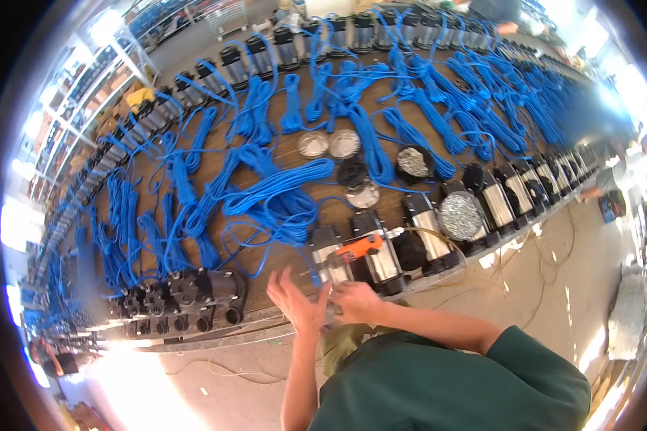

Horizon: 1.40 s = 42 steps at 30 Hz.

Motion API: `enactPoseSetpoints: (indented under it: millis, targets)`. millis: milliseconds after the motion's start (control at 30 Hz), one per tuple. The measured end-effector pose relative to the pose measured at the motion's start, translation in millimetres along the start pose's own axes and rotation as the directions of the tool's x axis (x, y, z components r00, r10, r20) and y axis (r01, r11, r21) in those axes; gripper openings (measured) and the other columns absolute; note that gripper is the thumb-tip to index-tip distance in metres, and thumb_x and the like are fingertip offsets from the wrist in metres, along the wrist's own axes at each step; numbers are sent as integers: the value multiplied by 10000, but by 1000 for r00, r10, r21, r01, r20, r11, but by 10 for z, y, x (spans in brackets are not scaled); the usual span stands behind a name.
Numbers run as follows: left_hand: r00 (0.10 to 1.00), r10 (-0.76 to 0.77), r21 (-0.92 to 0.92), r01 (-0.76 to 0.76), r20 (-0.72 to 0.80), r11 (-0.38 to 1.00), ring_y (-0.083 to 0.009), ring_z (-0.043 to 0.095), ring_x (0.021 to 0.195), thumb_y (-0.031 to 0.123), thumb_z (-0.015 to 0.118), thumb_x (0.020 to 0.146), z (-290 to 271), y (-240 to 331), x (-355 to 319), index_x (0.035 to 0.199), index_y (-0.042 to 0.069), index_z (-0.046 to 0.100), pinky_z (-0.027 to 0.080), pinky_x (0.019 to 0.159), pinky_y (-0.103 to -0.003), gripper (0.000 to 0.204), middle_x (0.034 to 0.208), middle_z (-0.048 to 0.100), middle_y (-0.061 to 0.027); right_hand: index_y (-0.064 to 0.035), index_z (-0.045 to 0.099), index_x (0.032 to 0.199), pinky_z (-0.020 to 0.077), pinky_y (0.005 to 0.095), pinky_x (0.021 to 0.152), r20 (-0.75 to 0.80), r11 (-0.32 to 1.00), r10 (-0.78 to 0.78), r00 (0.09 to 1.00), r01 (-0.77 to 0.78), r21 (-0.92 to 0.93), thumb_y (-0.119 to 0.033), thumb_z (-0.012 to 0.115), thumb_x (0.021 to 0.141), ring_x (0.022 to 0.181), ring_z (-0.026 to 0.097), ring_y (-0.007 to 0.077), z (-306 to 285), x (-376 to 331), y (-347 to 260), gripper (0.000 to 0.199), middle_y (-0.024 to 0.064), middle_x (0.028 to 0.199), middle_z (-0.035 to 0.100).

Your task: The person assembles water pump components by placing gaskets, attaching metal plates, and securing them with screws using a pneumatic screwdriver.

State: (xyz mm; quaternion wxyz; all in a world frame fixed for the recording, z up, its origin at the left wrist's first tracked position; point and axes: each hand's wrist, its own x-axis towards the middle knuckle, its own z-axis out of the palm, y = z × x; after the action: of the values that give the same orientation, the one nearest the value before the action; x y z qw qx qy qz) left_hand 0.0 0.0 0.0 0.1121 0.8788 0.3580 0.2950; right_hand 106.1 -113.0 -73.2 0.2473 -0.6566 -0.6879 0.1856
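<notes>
My left hand (295, 300) is raised at the table's near edge, its fingers apart and pointing away from me. Right beside it, my right hand (357, 302) has its fingers curled together around something I cannot make out. Just beyond both hands stands a silver and black pump (336, 264). An orange-bodied power tool (359, 248) lies across the top of this pump and a second pump (381, 260) to its right. Neither hand grips the tool's orange body.
Coiled blue cables (266, 190) cover much of the wooden table (302, 151). Black pump housings (205, 287) stand at the left, and more pumps (496, 201) line the right edge. A tray of small metal parts (460, 215) rests on the pumps. A thin hose (438, 241) crosses nearby.
</notes>
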Motion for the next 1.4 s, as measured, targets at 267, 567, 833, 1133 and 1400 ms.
enactPoseSetpoints:
  millis: [267,567,833,1133,1400]
  targets:
    - [705,263,-27,-327,659,945,-345,541,1020,230,772,702,1156,107,373,1056,24,522,474,869,-446,479,1040,587,-148,-33,604,999,545,407,719,-31,998,45,998,-47,-38,-271,795,657,848,658,299,-23,-242,105,459,135,870,659]
    - [842,444,-137,-423,305,896,-381,586,885,90,766,691,-235,752,1217,1063,23,471,517,708,-446,480,1008,523,-172,-76,688,806,532,429,603,-151,977,211,966,-206,48,-370,776,642,662,672,340,-476,382,-234,348,142,686,669]
    - [870,490,-403,-429,57,808,-381,583,878,97,768,690,-1122,592,1541,1026,-6,450,500,713,-441,474,952,524,-183,39,673,906,535,351,755,196,-186,765,614,-81,979,-101,624,736,753,639,220,-1080,-362,-833,225,140,876,686]
    - [880,453,-435,-356,141,827,-304,605,903,131,787,685,-451,159,1101,1021,-9,476,546,710,-368,478,975,524,-141,-36,646,878,534,349,795,442,-404,833,334,-178,897,-200,573,802,819,645,205,-841,-631,-252,195,67,878,679]
    - [906,255,-616,9,339,788,-400,602,841,132,761,660,78,-175,480,1019,39,484,492,691,-452,463,943,577,-177,-29,632,899,539,363,808,474,-421,816,332,-222,879,-194,562,798,827,650,225,-886,-771,68,206,74,887,675]
